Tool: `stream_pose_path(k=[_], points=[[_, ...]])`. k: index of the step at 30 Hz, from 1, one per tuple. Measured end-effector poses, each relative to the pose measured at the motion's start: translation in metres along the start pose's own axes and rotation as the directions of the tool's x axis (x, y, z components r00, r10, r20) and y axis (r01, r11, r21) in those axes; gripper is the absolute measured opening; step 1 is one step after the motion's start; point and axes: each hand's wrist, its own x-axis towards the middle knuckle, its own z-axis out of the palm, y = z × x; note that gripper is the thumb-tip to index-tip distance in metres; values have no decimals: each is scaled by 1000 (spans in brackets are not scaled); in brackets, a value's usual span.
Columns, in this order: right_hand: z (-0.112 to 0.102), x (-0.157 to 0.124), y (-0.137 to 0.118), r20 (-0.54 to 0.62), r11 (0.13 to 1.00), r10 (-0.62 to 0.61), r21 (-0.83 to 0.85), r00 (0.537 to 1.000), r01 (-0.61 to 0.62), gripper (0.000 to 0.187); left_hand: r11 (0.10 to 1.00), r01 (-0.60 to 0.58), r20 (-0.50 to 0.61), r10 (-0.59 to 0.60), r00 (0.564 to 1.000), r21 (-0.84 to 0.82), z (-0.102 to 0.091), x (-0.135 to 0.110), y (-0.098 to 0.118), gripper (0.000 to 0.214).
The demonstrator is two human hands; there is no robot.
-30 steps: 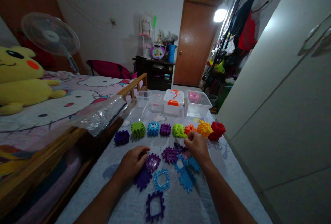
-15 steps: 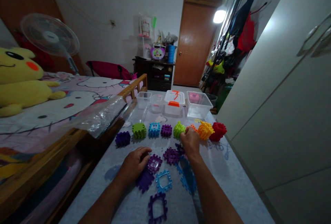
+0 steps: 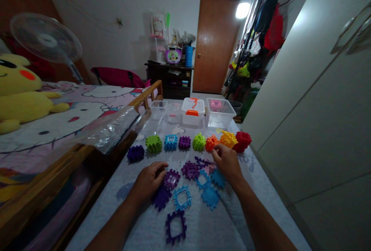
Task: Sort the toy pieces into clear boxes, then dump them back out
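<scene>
My left hand (image 3: 150, 179) rests on the table with fingers loosely bent and thumb apart. Its fingertips lie beside a purple window-pattern tile (image 3: 172, 179) and a dark purple solid tile (image 3: 161, 197); nothing shows in its grasp. Just in front of an orange block stack (image 3: 211, 143) is my right hand (image 3: 227, 162), fingers bent and slightly apart; whether they touch the stack is unclear. Below the right hand lie blue solid tiles (image 3: 210, 197) and a blue frame tile (image 3: 203, 180). Nearer me are another blue frame (image 3: 182, 198) and a purple frame (image 3: 176, 227).
Stacked blocks stand in a row: dark purple (image 3: 135, 154), green (image 3: 153, 144), blue (image 3: 171, 142), lime (image 3: 199, 142), yellow (image 3: 228, 139) and red (image 3: 242, 141). Clear plastic boxes (image 3: 221, 117) stand behind. A wooden bed rail (image 3: 84, 154) runs along the left, a cabinet (image 3: 315, 127) on the right.
My right hand has shifted right from beside the lime stack, uncovering the orange stack and the blue tiles. My left hand stays by the purple tiles. The view has tilted slightly.
</scene>
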Motion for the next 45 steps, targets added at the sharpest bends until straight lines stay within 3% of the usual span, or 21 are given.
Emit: stream_pose_path(k=[4,10,15,20,23,28,31,33,36,39,41,45], points=[[-19,-18,33,114,996,-83,-11,990,85,17,1000,8,-26,-8,1000,-7,0,-1,2,31],[-8,-39,57,293,970,-205,-67,934,234,30,999,23,-49,-24,999,-25,-1,-1,1,31],[2,-42,41,216,933,-341,-43,915,358,37,999,31,-49,-32,998,-10,1,0,-2,30],[18,-50,12,328,859,-486,10,810,511,55,999,27,-48,-28,998,-24,2,0,-3,28],[29,-53,3,368,849,-489,-6,791,528,52,999,26,-43,-28,999,-29,1,-1,-1,28],[34,-52,3,261,840,-530,34,807,542,23,1000,17,-35,-18,999,-23,1,-2,-1,27],[33,-48,9,160,836,-548,131,821,533,23,999,12,-28,-13,1000,-31,1,-2,-1,27],[30,-44,17,65,871,-471,191,880,452,26,999,13,-24,-14,1000,-38,1,-2,0,26],[21,-39,30,-24,933,-245,265,969,242,30,999,9,-2,-9,1000,-39,-1,-2,2,25],[13,-35,40,14,947,-82,311,997,73,34,999,-18,41,19,999,-35,-4,-3,5,25],[11,-34,45,80,950,-55,311,995,27,32,998,-51,71,53,996,-22,-5,-4,6,28],[14,-32,48,61,960,-175,234,983,157,25,993,-104,114,97,989,51,-2,-6,6,40]])
